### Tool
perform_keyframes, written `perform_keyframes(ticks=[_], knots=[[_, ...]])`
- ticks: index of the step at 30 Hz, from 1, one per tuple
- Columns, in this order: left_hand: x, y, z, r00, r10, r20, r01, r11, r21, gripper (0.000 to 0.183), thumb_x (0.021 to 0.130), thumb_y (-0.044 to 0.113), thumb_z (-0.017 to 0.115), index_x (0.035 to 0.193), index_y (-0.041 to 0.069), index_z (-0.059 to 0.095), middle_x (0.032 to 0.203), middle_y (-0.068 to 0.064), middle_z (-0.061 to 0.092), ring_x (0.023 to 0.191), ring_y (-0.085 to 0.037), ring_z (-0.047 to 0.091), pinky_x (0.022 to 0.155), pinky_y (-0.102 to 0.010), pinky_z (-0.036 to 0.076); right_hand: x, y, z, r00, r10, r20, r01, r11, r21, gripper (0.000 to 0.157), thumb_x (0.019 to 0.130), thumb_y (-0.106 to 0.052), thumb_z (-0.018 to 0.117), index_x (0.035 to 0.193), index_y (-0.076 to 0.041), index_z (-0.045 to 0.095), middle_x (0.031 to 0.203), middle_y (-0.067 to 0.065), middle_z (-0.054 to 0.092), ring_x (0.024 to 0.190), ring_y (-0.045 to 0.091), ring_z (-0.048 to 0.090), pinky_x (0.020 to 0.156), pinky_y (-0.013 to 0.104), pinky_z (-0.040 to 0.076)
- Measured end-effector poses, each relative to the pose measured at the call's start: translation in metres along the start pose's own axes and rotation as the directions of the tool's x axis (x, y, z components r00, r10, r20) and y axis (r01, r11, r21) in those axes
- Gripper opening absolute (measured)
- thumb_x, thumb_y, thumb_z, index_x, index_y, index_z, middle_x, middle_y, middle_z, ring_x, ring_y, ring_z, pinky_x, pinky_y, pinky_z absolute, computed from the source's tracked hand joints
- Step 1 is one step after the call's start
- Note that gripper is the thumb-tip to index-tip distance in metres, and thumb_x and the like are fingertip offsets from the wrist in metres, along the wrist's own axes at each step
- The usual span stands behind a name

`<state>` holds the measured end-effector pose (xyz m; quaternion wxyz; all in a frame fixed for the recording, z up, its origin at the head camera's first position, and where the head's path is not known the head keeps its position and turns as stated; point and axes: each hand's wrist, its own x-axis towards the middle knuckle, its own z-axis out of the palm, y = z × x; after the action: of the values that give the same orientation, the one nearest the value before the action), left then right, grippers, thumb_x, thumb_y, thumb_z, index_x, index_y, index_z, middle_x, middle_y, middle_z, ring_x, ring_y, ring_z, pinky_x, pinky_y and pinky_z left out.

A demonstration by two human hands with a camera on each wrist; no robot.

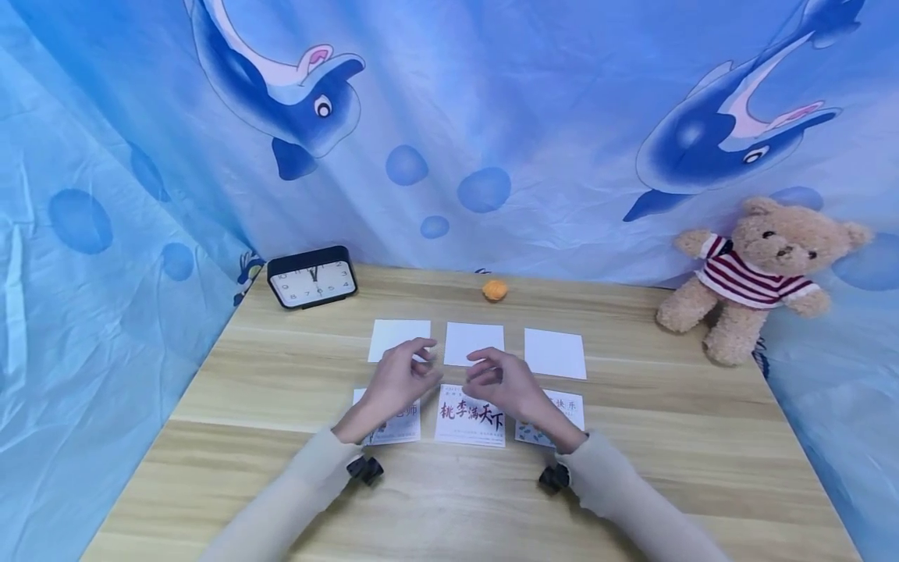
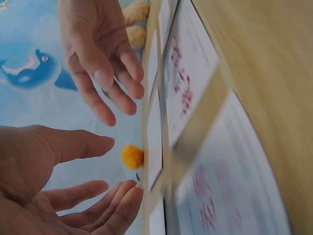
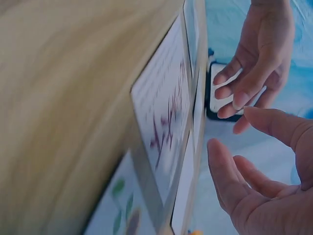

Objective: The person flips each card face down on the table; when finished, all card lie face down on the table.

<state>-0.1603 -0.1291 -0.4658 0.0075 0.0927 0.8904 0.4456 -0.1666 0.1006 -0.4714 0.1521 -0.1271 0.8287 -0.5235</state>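
Note:
My left hand (image 1: 403, 378) hovers over the left side of the cards, its fingers loosely bent around nothing. Opposite it, my right hand (image 1: 507, 384) holds nothing either, thumb and fingers apart. Below them lie three printed cards in a row: a left card (image 1: 400, 428) partly hidden by my left hand, a middle card (image 1: 469, 425) with large dark red characters, and a right card (image 1: 537, 433) partly covered by my right wrist. Behind is a row of white blank cards: left (image 1: 393, 334), middle (image 1: 474, 337) and right (image 1: 555, 353). Both wrist views show a gap between the hands.
At the back left of the wooden table (image 1: 267, 484) stands a black-framed clock (image 1: 312, 281). A small orange ball (image 1: 495, 290) sits near the back edge. A teddy bear (image 1: 755, 273) in a striped shirt leans at the back right, before a blue dolphin-print curtain (image 1: 548, 94).

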Motion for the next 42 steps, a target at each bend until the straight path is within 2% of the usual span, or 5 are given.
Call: perform_keyframes(ticks=[13, 20, 24, 35, 42], knots=[[-0.039, -0.033, -0.038, 0.988, -0.146, -0.053, 0.150, 0.986, 0.079, 0.046, 0.088, 0.013, 0.081, 0.130, 0.001, 0.068, 0.116, -0.017, 0.075, 0.095, -0.025, 0.074, 0.089, -0.042, 0.064, -0.004, -0.010, 0.035, 0.980, -0.028, 0.197, 0.010, 0.996, 0.090, 0.059, 0.089, -0.016, 0.083, 0.140, 0.000, 0.058, 0.131, 0.020, 0.070, 0.114, 0.032, 0.074, 0.088, 0.030, 0.063], [-0.056, -0.039, -0.047, 0.976, -0.204, -0.080, 0.217, 0.951, 0.221, 0.047, 0.090, 0.023, 0.081, 0.130, 0.002, 0.068, 0.118, -0.015, 0.069, 0.103, -0.027, 0.063, 0.089, -0.042, 0.054, -0.006, -0.012, 0.045, 0.947, -0.009, 0.322, -0.040, 0.988, 0.146, 0.072, 0.089, -0.016, 0.083, 0.150, -0.002, 0.048, 0.145, 0.020, 0.061, 0.129, 0.035, 0.065, 0.104, 0.040, 0.059], [-0.062, -0.039, -0.050, 0.968, -0.241, -0.065, 0.249, 0.933, 0.260, 0.052, 0.092, 0.028, 0.079, 0.134, 0.002, 0.065, 0.125, -0.017, 0.066, 0.108, -0.028, 0.059, 0.088, -0.040, 0.050, -0.008, -0.013, 0.049, 0.936, 0.002, 0.352, -0.067, 0.983, 0.172, 0.079, 0.089, -0.018, 0.083, 0.155, -0.005, 0.042, 0.152, 0.019, 0.055, 0.135, 0.036, 0.060, 0.111, 0.042, 0.055], [-0.081, -0.038, -0.053, 0.937, -0.335, -0.104, 0.350, 0.912, 0.215, 0.065, 0.097, 0.040, 0.073, 0.147, 0.003, 0.054, 0.125, -0.018, 0.065, 0.103, -0.025, 0.062, 0.081, -0.034, 0.051, -0.014, -0.016, 0.054, 0.926, 0.002, 0.378, -0.093, 0.971, 0.220, 0.085, 0.090, -0.020, 0.082, 0.160, -0.006, 0.035, 0.159, 0.019, 0.048, 0.141, 0.035, 0.056, 0.116, 0.045, 0.051], [-0.086, -0.038, -0.049, 0.935, -0.334, -0.122, 0.350, 0.925, 0.151, 0.062, 0.095, 0.034, 0.076, 0.143, 0.001, 0.056, 0.121, -0.019, 0.069, 0.101, -0.024, 0.068, 0.082, -0.035, 0.057, -0.017, -0.014, 0.057, 0.929, -0.010, 0.370, -0.090, 0.963, 0.253, 0.086, 0.090, -0.019, 0.082, 0.160, -0.004, 0.033, 0.161, 0.020, 0.045, 0.142, 0.036, 0.055, 0.117, 0.044, 0.050]])
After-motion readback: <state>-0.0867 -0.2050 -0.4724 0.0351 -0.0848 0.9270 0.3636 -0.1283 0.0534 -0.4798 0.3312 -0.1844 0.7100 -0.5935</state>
